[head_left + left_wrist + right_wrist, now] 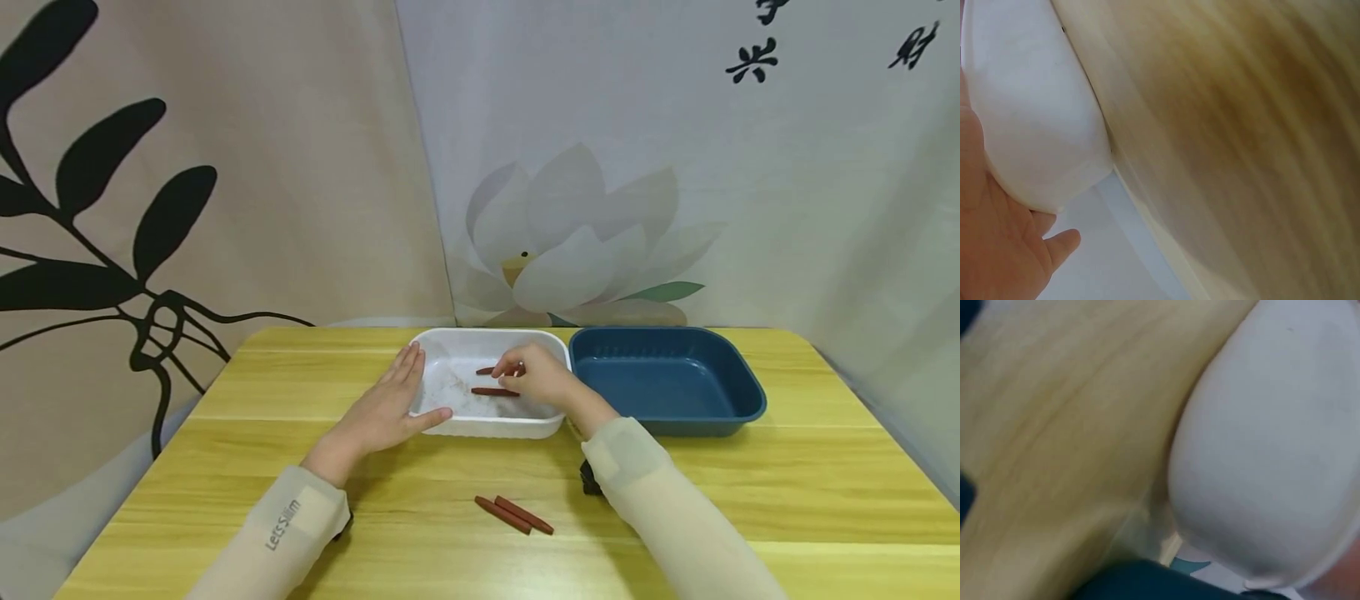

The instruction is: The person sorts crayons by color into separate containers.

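Two brown sticks [513, 514] lie on the table [750, 492] just in front of the white tray [450, 346]; my left hand [390, 408] rests flat and open against that tray's left wall; my right hand [536, 377] pinches a brown stick [487, 370] inside it, another stick [493, 391] just beside; the blue tray [667, 379] sits to its right.

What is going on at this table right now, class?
A person steadies a white tray with the flat left hand on its left rim. The right hand reaches into the tray, pinching one brown stick; another stick lies inside. Two more sticks lie on the wooden table. A blue tray stands beside, holding nothing visible.
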Demonstrator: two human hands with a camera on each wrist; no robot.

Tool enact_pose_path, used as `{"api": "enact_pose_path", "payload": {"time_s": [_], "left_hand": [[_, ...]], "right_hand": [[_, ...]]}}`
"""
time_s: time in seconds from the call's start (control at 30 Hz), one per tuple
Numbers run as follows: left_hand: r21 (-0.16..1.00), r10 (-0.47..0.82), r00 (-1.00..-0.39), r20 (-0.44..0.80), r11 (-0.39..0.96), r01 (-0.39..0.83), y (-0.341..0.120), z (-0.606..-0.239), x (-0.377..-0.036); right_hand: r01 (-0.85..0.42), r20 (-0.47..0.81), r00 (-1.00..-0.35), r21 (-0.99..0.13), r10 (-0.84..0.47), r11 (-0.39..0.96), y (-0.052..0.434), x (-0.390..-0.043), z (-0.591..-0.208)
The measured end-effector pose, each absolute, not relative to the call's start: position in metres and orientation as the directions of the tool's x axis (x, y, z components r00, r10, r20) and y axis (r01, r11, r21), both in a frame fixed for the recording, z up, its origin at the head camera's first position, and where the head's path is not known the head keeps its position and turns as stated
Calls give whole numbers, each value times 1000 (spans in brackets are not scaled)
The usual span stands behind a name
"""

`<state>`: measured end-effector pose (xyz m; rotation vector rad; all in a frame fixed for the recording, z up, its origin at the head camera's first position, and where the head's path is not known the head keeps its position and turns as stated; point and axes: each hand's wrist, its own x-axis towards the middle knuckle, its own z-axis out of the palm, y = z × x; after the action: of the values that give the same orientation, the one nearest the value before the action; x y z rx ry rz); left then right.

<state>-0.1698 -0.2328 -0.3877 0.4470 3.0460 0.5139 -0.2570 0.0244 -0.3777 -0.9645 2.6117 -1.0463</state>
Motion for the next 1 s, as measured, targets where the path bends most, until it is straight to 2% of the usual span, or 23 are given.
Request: {"api": "enact_pose_path", "payload": {"time_s": [0.33, 0.5, 0.83, 1.0], "left_hand": [[332, 282, -959, 21, 903, 273, -232, -386, -169], [326, 291, -956, 35, 901, 286, -231, -385, -168], [325, 295, -954, 54, 898, 296, -232, -387, -168], [322, 299, -953, 54, 898, 300, -232, -387, -169]], "right_hand": [[-590, 171, -725, -653, -667, 474, 47, -233, -361], [-582, 184, -718, -688, -671, 434, 58, -217, -357], [-539, 172, -737, -733, -653, 416, 68, -182, -356], [-551, 220, -745, -735, -630, 396, 72, -165, -360]]}}
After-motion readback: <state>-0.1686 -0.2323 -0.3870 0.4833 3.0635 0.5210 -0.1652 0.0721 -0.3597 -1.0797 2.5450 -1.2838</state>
